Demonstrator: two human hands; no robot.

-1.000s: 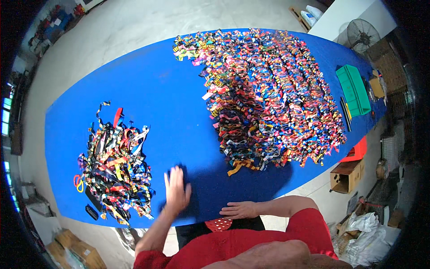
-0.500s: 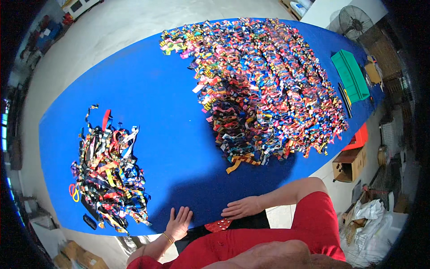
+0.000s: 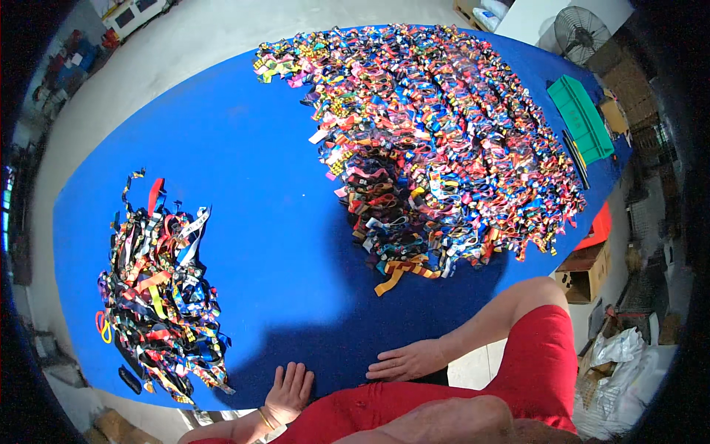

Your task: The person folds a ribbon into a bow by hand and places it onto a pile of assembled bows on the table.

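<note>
My left hand (image 3: 290, 392) lies palm down at the near edge of the blue table (image 3: 251, 185), fingers stretched out and holding nothing. To its left is a smaller heap of mixed patterned fabric straps (image 3: 166, 303), apart from the fingers. My right hand (image 3: 409, 360) rests flat on the same near edge, also with nothing in it, its fingers pointing left. Beyond it spreads a large, thick layer of short looped fabric straps (image 3: 451, 140) in many colours. One yellow-orange strap (image 3: 405, 272) sticks out at this layer's near edge.
A green plastic bin (image 3: 580, 118) stands at the table's right end, with dark long strips (image 3: 575, 159) beside it. A fan (image 3: 580, 35) stands past the far right. An open cardboard box (image 3: 584, 274) and white plastic sacks (image 3: 617, 377) are at my right.
The view has shifted slightly as my body leans closer to the table; the red dotted cloth in front of me is now hidden. Both hands stay flat and the straps lie as before.
</note>
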